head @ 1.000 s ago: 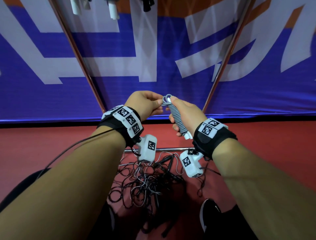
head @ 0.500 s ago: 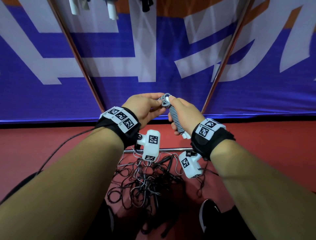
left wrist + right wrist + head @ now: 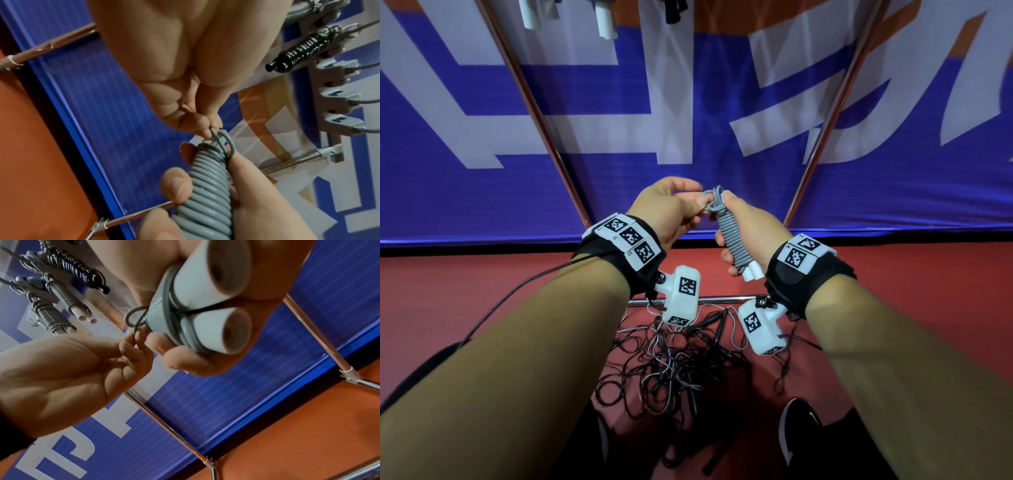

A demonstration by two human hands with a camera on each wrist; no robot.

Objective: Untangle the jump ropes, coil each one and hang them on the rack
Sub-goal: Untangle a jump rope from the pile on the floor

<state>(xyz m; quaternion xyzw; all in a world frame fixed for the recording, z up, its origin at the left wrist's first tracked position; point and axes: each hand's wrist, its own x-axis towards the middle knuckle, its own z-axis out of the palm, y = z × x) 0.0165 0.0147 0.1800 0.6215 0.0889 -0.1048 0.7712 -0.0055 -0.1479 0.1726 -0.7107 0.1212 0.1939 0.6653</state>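
Observation:
A grey jump rope [image 3: 731,236] is wound in a tight coil around its two white handles [image 3: 216,272]. My right hand [image 3: 744,222] grips this coil [image 3: 207,186] upright at chest height. At the coil's top, a small loose loop [image 3: 131,318] of grey rope sticks out. The thumb and fingertips of my left hand [image 3: 700,202] pinch the rope end beside that loop [image 3: 223,138]. On the red floor below my wrists lies a tangled pile of black and grey ropes [image 3: 671,370]. Coiled ropes [image 3: 61,300] hang on the rack above.
Two slanted metal rack poles [image 3: 541,113] [image 3: 828,120] stand in front of a blue and white banner [image 3: 688,154]. The rack's low cross bar [image 3: 719,299] runs above the pile. A black coiled rope [image 3: 304,50] hangs from a hook. My black shoe [image 3: 799,431] is beside the pile.
My left hand has shifted from lying against the coil's top to pinching the rope end there. Both hands stay close together at about the same height.

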